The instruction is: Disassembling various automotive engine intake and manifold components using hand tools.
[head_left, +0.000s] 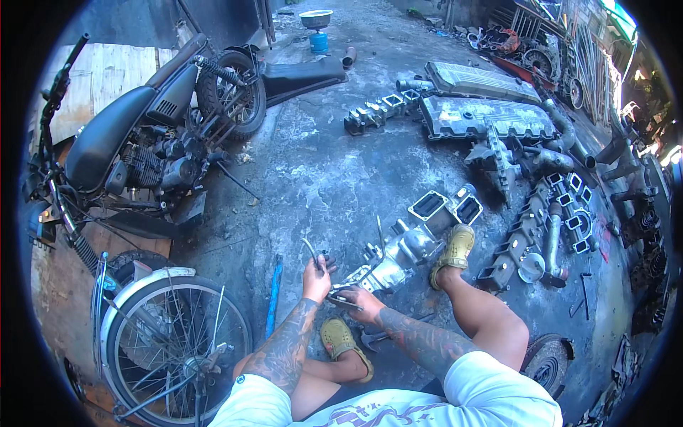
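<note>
A silver engine casting (402, 252), apparently an intake manifold with rectangular ports at its far end, lies on the ground between my feet. A thin bent metal rod (310, 250) sticks up from my left hand (319, 276), whose fingers are closed around it just left of the casting's near end. My right hand (361, 303) grips that near end, fingers curled over its edge; a flat metal edge shows under them. Another thin rod (380, 233) stands up from the casting's middle. The undersides of both hands' grips are hidden.
A motorcycle (135, 142) and a spoked bicycle wheel (178, 356) stand at left. A blue bar (274, 295) lies beside my left forearm. Valve covers (487, 117), more manifolds (523, 231) and a T-shaped tool (585, 295) lie at right. A basin (316, 20) stands far back.
</note>
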The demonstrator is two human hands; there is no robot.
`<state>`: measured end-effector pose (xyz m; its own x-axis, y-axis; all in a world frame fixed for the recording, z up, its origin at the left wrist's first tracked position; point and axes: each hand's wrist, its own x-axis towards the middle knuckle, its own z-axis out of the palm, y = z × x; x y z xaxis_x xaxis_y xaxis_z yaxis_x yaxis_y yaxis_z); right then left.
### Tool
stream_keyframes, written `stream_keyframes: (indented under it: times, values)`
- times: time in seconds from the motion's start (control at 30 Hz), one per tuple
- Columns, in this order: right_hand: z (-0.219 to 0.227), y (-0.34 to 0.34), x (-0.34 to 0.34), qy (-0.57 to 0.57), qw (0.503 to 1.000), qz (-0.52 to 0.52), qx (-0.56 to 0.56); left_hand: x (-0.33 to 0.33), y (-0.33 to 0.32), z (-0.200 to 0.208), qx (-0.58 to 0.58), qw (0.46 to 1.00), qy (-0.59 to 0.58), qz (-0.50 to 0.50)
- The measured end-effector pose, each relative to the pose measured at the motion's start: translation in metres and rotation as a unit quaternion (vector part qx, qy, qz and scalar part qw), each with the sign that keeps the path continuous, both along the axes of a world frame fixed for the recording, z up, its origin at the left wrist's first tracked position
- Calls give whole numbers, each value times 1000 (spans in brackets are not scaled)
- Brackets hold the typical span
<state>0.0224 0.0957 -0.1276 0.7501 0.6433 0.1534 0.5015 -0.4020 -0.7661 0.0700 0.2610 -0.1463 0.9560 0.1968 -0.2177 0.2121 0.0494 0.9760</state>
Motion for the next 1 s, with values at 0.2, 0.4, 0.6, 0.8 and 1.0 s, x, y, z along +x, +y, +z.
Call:
stream_keyframes:
  times: [0.2,0.4,0.6,0.8,1.0]
  values:
    - [-4,6,-1,80,995,-61,6,1,-2,4,9,1000,5,1]
    - [-1,17,9,51,993,-80,-69,18,12,9,-23,999,39,-12]
    - [-7,22,13,45,993,-106,6,27,12,8,17,999,39,18]
    - [-12,29,5,19,983,-178,43,30,8,6,105,992,41,60]
    - [10,30,4,36,990,-133,-10,31,10,18,277,956,46,83]
